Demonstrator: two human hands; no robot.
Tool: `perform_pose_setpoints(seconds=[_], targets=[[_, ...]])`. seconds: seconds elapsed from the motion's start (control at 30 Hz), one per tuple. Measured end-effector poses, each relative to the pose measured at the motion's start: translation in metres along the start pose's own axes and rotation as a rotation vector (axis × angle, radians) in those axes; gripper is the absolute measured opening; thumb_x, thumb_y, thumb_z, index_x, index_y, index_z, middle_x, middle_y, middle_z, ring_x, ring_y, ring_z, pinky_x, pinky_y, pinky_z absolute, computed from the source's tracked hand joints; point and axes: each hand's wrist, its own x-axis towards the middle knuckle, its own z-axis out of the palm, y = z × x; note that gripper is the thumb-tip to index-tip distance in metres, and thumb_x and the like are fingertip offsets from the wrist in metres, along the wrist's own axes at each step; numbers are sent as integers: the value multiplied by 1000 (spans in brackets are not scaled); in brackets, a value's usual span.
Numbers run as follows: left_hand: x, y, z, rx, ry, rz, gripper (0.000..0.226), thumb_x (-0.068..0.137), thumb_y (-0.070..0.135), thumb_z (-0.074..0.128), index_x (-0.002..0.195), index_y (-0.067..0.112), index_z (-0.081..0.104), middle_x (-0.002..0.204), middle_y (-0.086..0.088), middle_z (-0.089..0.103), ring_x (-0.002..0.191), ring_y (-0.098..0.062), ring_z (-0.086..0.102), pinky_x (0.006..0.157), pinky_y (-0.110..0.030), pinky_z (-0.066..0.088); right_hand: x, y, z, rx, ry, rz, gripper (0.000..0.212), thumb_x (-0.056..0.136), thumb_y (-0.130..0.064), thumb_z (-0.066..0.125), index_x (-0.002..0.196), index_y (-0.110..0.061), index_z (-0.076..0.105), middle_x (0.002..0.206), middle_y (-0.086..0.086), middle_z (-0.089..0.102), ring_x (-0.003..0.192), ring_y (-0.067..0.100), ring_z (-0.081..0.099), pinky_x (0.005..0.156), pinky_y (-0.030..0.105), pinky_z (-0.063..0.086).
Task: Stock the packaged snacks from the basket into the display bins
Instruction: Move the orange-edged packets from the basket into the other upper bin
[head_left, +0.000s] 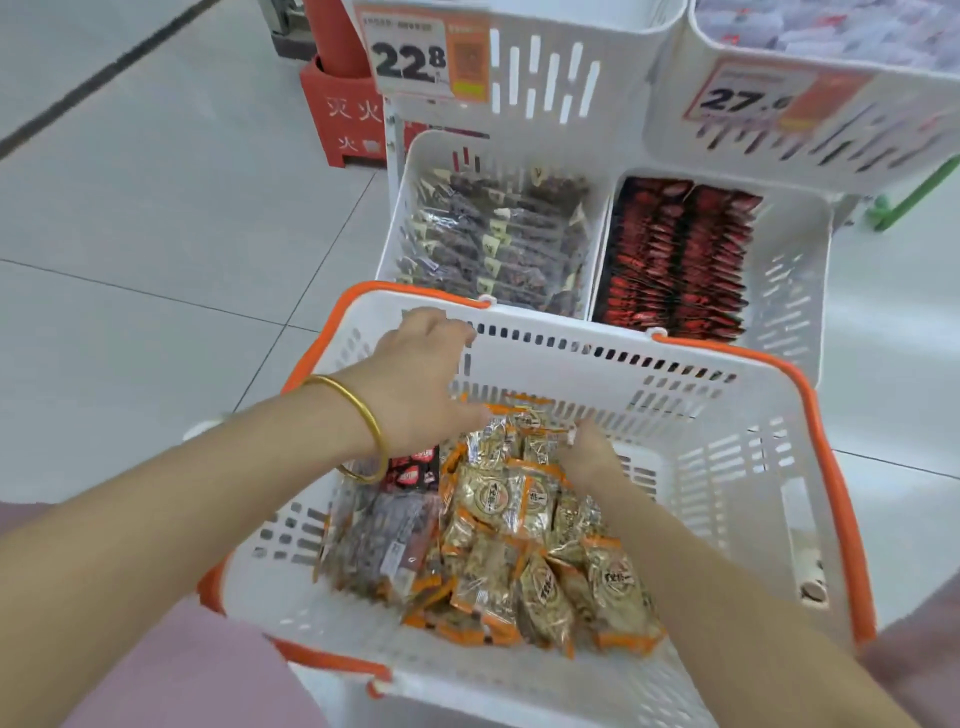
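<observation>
A white basket (727, 467) with orange handles sits in front of me. In it lies a heap of gold-and-orange snack packets (524, 551), with dark brown packets (384, 540) and a few red-and-black ones (415, 467) to their left. My left hand (415, 374), a gold bangle on its wrist, grips the basket's far wall with fingers curled over the rim. My right hand (587, 452) reaches down into the gold packets and pinches one at the far end of the heap; its fingertips are mostly hidden. Just beyond the basket stand two lower display bins: one with dark packets (493, 244), one with red packets (675, 260).
Two upper white bins hang above the lower ones, with price tags reading 22.8 (415, 57) and 27 (743, 98). A red fire-extinguisher box (343, 119) stands on the tiled floor at the back left. The red-packet bin has free room on its right side (789, 270).
</observation>
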Motion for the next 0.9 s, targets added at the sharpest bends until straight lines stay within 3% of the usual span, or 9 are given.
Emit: perform_pose_setpoints(seconds=[0.07,0.13,0.27,0.4,0.5,0.57,0.7,0.8,0.9], targets=[[5,1,3,7,-19,5,74,88,39,58,147,23,16,151,7,8,136,-19,22,108,-31,26,8,2,10,38,-1,15,58,97,-21,50,144,-6,19,78,7,56,61,19,53,49,31,41],[9,1,6,23,-34,12,74,89,39,57,148,23,15,152,7,5,140,-18,16,110,-31,23,12,1,15,134,30,25,59,94,-19,56,143,-5,24,70,4,52,54,15,49,45,26,37],[13,1,8,26,-61,2,75,89,39,56,148,23,13,153,8,1,141,-17,12,112,-31,20,13,1,16,421,110,-8,47,86,-16,68,130,-8,52,86,1,61,54,8,49,43,20,40],[14,0,11,24,-70,-15,73,90,40,55,148,23,14,153,8,1,141,-18,15,112,-31,21,14,-8,16,606,159,-54,44,84,-15,70,126,-9,55,115,3,60,95,19,58,79,28,51],[15,-1,14,19,-75,-19,73,90,39,56,148,23,14,152,9,2,140,-17,15,112,-30,20,16,-10,19,560,104,-88,44,89,-16,64,130,-10,51,124,8,55,113,25,53,80,22,43],[15,-2,16,13,-81,-25,73,90,38,56,148,23,14,152,9,2,141,-16,14,112,-29,19,18,-6,22,550,78,-109,43,90,-19,63,131,-13,51,132,6,50,118,22,48,87,29,42],[16,-4,18,15,-79,-37,72,89,37,57,147,24,16,153,7,1,142,-17,12,113,-31,19,17,-3,29,544,45,-149,42,90,-22,62,131,-17,51,129,3,51,108,17,51,87,34,46],[17,-5,18,24,-86,-43,72,89,38,57,147,24,16,154,7,1,142,-18,13,113,-32,20,19,1,28,548,56,-165,38,91,-20,62,128,-18,53,110,1,58,77,6,53,63,18,45],[19,-3,17,32,-90,-36,72,89,39,56,147,22,16,153,6,3,140,-18,16,112,-31,21,17,-2,25,563,65,-195,26,91,-16,62,115,-23,55,94,-5,61,67,0,52,53,10,42]])
